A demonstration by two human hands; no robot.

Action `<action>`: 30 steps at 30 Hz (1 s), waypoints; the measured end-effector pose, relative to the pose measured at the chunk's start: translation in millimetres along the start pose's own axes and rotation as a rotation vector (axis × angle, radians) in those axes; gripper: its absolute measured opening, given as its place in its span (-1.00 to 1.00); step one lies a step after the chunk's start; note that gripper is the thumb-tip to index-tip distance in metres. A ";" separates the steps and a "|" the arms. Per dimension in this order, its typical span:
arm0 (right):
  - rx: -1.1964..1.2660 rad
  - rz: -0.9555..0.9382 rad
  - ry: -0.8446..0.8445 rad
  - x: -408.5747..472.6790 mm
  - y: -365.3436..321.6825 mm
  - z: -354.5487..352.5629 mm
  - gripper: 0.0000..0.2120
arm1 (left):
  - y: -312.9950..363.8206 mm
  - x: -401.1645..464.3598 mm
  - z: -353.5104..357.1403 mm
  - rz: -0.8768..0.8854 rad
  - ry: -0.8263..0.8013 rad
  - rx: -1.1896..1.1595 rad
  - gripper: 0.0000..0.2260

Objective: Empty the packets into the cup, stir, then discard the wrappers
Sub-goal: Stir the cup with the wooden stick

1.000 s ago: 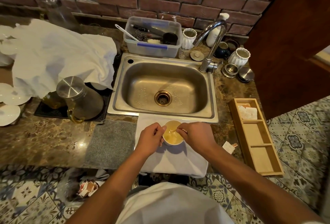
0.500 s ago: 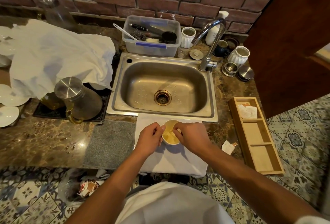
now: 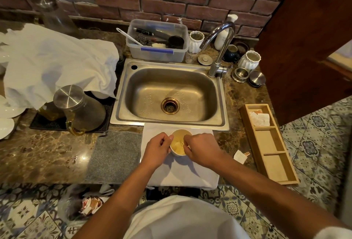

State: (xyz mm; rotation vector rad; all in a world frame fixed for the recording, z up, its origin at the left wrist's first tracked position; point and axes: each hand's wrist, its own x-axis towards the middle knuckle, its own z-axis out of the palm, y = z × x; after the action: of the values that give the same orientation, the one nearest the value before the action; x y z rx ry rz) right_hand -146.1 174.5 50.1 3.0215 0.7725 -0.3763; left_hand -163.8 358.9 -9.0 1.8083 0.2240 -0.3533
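Observation:
A small white cup [image 3: 178, 152] of pale yellowish liquid stands on a folded white cloth [image 3: 190, 175] just in front of the sink. My left hand [image 3: 156, 150] grips the cup's left side. My right hand [image 3: 202, 149] hovers over the right rim, its fingertips pinched on what looks like a thin stirrer dipped in the liquid; the stirrer is mostly hidden. A torn wrapper [image 3: 241, 156] lies on the counter to the right. Several unopened packets [image 3: 260, 119] sit in the far compartment of the wooden tray [image 3: 274, 155].
The steel sink [image 3: 171, 95] and tap [image 3: 219, 48] lie beyond the cup. A grey mat [image 3: 116, 155] lies to the left, with a steel-lidded glass jug [image 3: 80, 109] behind it. Discarded wrappers fill a bin [image 3: 91, 203] on the floor at lower left.
My right hand has shifted a little to the left over the cup, fingertips moving inside the rim. My left hand and the cup have stayed in place.

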 end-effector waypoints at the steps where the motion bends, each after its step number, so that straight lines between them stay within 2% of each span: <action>1: -0.007 -0.009 -0.005 -0.4 -2.5 0.2 -0.73 | 0.9 -0.1 0.2 0.000 0.001 0.002 -0.64; 11: 0.176 0.005 0.023 8.8 -13.5 2.1 -0.84 | 1.5 -1.2 -0.6 0.011 -0.004 0.003 -0.63; 17: 0.294 0.020 0.026 22.0 -2.4 -2.0 -0.83 | 3.2 -1.7 -2.2 0.025 0.006 0.041 -0.64; 24: 0.155 0.068 0.034 26.1 21.4 -11.8 -0.79 | 2.2 -1.3 -0.5 0.030 0.005 -0.013 -0.60; 30: 0.059 -0.035 -0.025 17.2 14.2 -9.7 -0.74 | -2.4 0.4 1.4 0.005 -0.001 -0.048 -0.60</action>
State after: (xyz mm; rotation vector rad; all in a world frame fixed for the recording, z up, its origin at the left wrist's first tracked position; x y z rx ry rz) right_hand -122.5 170.7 54.7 3.0544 0.8288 -0.4436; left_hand -164.4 358.1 -11.7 1.7616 0.2253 -0.3424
